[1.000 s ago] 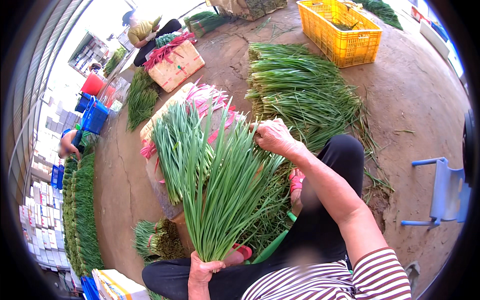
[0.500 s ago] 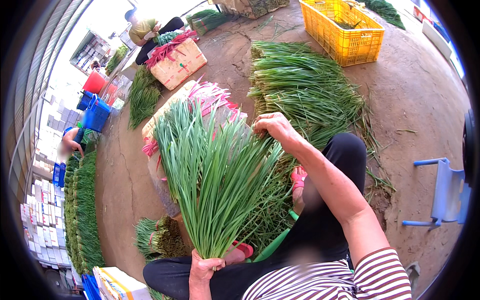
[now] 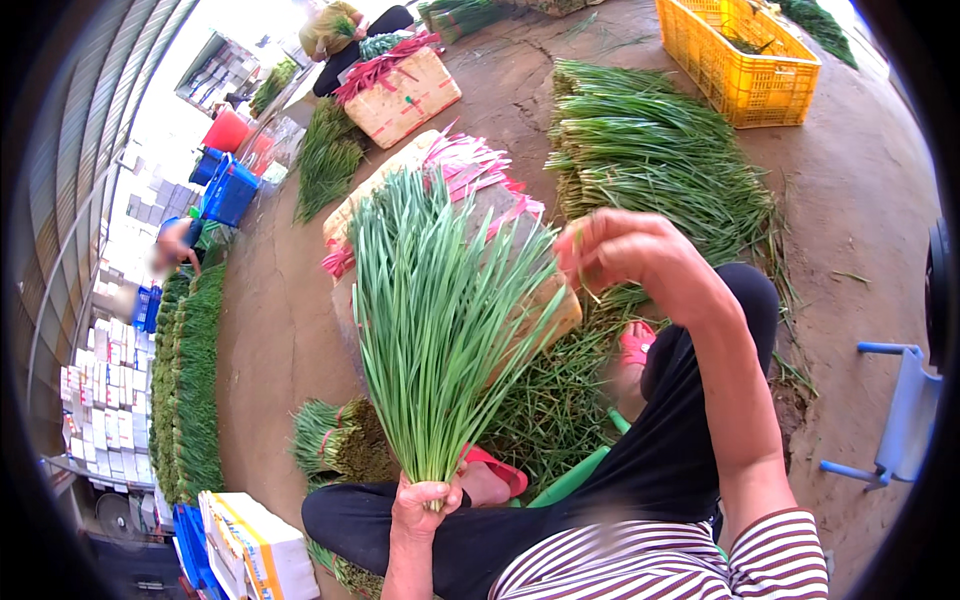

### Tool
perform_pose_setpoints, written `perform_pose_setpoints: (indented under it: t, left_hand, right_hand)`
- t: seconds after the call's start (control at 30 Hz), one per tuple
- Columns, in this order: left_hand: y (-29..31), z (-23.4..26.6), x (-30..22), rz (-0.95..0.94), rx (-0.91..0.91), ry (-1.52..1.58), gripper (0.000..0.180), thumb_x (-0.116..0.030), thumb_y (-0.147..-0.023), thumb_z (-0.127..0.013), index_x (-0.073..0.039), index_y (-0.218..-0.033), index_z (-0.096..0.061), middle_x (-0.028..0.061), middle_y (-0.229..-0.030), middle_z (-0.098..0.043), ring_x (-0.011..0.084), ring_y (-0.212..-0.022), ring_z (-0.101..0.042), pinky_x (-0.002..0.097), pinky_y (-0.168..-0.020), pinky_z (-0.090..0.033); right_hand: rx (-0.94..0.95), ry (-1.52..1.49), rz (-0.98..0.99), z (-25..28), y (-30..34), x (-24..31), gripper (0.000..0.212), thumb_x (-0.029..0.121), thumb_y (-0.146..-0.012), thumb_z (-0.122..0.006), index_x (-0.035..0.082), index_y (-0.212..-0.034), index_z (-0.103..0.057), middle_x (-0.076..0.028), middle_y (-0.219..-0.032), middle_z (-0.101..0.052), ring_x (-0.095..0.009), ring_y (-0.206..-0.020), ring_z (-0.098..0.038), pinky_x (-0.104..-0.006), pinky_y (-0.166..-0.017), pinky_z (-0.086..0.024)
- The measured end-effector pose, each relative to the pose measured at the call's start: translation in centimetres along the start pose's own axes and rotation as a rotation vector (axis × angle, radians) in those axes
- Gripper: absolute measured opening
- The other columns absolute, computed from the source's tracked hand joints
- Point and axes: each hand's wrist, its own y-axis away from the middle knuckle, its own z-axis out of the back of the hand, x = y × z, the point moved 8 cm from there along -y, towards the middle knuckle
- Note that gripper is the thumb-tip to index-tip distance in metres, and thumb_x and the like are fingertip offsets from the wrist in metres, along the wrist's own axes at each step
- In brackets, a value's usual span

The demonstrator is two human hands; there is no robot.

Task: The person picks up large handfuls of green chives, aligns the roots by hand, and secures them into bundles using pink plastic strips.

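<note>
A large fan of garlic chives (image 3: 430, 370) rises from my left hand (image 3: 425, 507), which is closed round the stem ends above my left leg. The long green leaves spread forward over a low box stand (image 3: 572, 310) topped with pink strips (image 3: 475, 165). My right hand (image 3: 618, 250) is raised just right of the leaf tips, its fingers curled together and blurred. A thin, pale green strand shows at its fingertips, too smeared to name for certain. Tied bundles of chives (image 3: 325, 435) lie left of the stand.
A broad pile of loose chives (image 3: 650, 160) lies ahead right, before a yellow crate (image 3: 750, 85). Leaf scraps (image 3: 550, 425) cover the ground by my feet. A blue stool (image 3: 905, 415) stands right, a white box (image 3: 260, 550) lower left. Two people work at the far left.
My right hand has pulled slightly right, away from the leaves. The bunch looks narrower, uncovering the stand's right corner. The whole view has shifted, so the surroundings appear further right.
</note>
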Motion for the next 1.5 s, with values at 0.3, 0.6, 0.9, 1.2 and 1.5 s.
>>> perform_pose_setpoints:
  t: [0.3,0.6,0.9,1.2,1.5]
  left_hand:
    - [-0.3,-3.3,-1.9,-0.023,0.100,0.136,0.054,0.003,-0.070,-0.066,0.010,-0.122,-0.054,0.0256,-0.113,-0.062,0.0231,-0.064,-0.061,0.0280,-0.043,-0.043]
    - [-1.2,-10.9,-8.1,-0.718,-0.097,-1.174,0.058,0.004,-0.076,-0.066,0.001,-0.132,-0.051,0.0174,-0.108,-0.069,0.0253,-0.082,-0.069,0.0382,-0.059,-0.054]
    - [-1.3,-15.9,-5.2,-0.814,-0.312,-2.109,0.079,0.004,-0.071,-0.070,0.002,-0.144,-0.038,0.0189,-0.097,-0.058,0.0390,-0.084,-0.064,0.0443,-0.070,-0.054]
    - [-0.2,-12.3,-1.7,-0.686,-0.182,-1.966,0.103,-0.016,-0.068,-0.084,0.003,-0.150,-0.025,0.0221,-0.112,-0.058,0.0406,-0.096,-0.062,0.0473,-0.081,-0.052]
    - [-1.2,-9.3,-1.4,-0.468,-0.209,-1.675,0.116,-0.020,-0.064,-0.088,-0.001,-0.154,-0.018,0.0242,-0.129,-0.055,0.0408,-0.115,-0.059,0.0460,-0.092,-0.052]
  right_hand:
    - [0.417,1.531,-0.056,-9.2,5.7,-13.9,0.044,0.042,-0.089,-0.060,0.000,-0.099,-0.070,-0.018,-0.099,-0.071,-0.028,-0.108,-0.065,-0.0453,-0.104,-0.040]
    - [0.368,-0.204,-0.136,-15.3,2.9,-8.9,0.097,0.034,-0.086,-0.075,0.003,-0.155,-0.016,-0.015,-0.158,-0.026,-0.029,-0.143,-0.031,-0.0475,-0.118,-0.025]
    - [0.159,-1.076,-0.228,-13.7,1.4,-13.9,0.067,0.038,-0.089,-0.062,0.001,-0.142,-0.045,-0.016,-0.144,-0.051,-0.030,-0.133,-0.048,-0.0457,-0.116,-0.031]
    - [0.073,-1.147,-0.194,-11.8,0.9,-16.3,0.072,0.041,-0.084,-0.060,-0.002,-0.139,-0.047,-0.020,-0.139,-0.054,-0.035,-0.125,-0.055,-0.0499,-0.111,-0.039]
    - [-0.098,-1.142,-0.303,-13.9,2.4,-18.3,0.055,0.034,-0.087,-0.058,-0.005,-0.126,-0.057,-0.019,-0.127,-0.063,-0.032,-0.114,-0.062,-0.0453,-0.106,-0.045]
